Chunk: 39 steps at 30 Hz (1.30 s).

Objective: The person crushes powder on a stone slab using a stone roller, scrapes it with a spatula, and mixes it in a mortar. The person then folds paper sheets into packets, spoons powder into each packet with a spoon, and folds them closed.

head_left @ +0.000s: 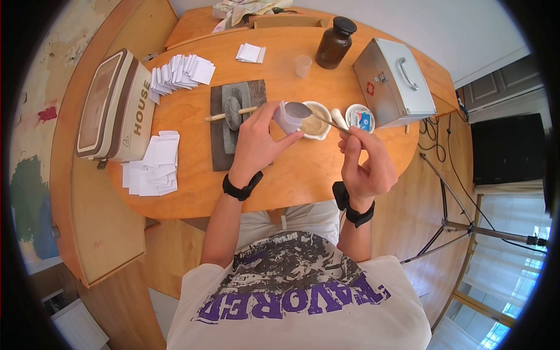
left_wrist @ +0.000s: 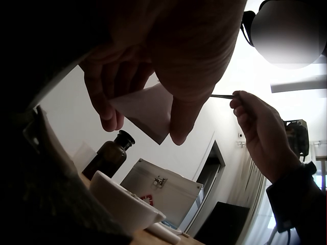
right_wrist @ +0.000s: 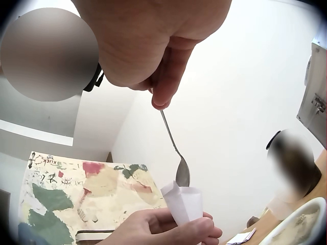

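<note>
My left hand (head_left: 262, 142) pinches a small white paper packet (right_wrist: 185, 205) between thumb and fingers, its mouth facing up. A metal spoon (head_left: 298, 109) is held by its handle in my right hand (head_left: 368, 161). In the right wrist view the spoon's bowl points down into the open top of the packet. Below and beside the packet stands a white mortar (head_left: 325, 132) with beige powder (head_left: 314, 123) in it. The left wrist view shows the mortar (left_wrist: 120, 203) lower than the packet (left_wrist: 148, 108).
A white pestle (head_left: 338, 117) lies beside a small dish (head_left: 350, 109) holding a blue-and-white packet. Behind are a brown jar (head_left: 333, 46), a clear cup (head_left: 303, 66) and a metal case (head_left: 392, 81). Leftward are a grinding wheel (head_left: 234, 112) in its trough, folded papers (head_left: 153, 166) and a HOUSE box (head_left: 119, 111).
</note>
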Motion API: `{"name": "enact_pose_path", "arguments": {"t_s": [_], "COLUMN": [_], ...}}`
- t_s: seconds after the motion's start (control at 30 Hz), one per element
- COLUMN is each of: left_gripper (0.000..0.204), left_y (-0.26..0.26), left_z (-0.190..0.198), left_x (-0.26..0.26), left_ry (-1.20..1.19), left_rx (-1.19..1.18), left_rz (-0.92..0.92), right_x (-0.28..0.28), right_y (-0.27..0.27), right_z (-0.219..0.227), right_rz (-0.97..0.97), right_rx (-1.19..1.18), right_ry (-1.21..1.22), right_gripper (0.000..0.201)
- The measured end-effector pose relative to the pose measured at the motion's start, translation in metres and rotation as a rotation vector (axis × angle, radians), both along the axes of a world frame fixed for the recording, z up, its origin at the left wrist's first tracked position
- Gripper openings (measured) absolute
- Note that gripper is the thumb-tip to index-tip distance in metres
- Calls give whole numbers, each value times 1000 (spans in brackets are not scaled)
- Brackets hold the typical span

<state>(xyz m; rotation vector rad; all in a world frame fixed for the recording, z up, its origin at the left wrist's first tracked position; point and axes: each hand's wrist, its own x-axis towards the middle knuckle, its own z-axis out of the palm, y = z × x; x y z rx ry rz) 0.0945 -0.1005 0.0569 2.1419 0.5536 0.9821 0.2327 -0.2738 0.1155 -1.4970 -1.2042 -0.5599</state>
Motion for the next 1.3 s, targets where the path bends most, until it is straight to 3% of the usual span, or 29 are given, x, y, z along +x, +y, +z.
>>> {"name": "enact_pose_path", "arguments": {"t_s": [0.1,0.17,0.27,0.33,0.4,0.77,0.9,1.07,1.13,1.3], "left_gripper": [65,65,65,65,65,63,62,62,63,65], "left_y": [0,0,1,1,1,1,2,2,2,1], "left_z": [0,-1,-2,-3,-4,-6,-6,-7,-7,-5], "left_x": [0,0,0,1,1,1,1,1,2,2], "left_ry": [13,23,13,-4,-3,6,-1,-2,6,6], "left_rx": [3,6,11,25,23,15,23,27,31,41], "left_rz": [4,4,4,6,3,2,2,1,-1,3], "right_x": [-1,-3,9,22,32,37,40,44,42,22], "right_y": [0,1,4,4,4,6,7,6,6,6], "right_z": [-1,-9,-12,-24,-36,-68,-74,-66,-52,-10], "right_rz": [-30,-96,-146,-153,-180,-148,-170,-201,-189,-154], "right_rx": [9,123,118,61,-154,-228,-204,-128,-12,117], "right_ry": [-22,341,454,431,225,243,402,532,649,651], "right_gripper": [10,12,9,9,8,11,9,11,13,14]}}
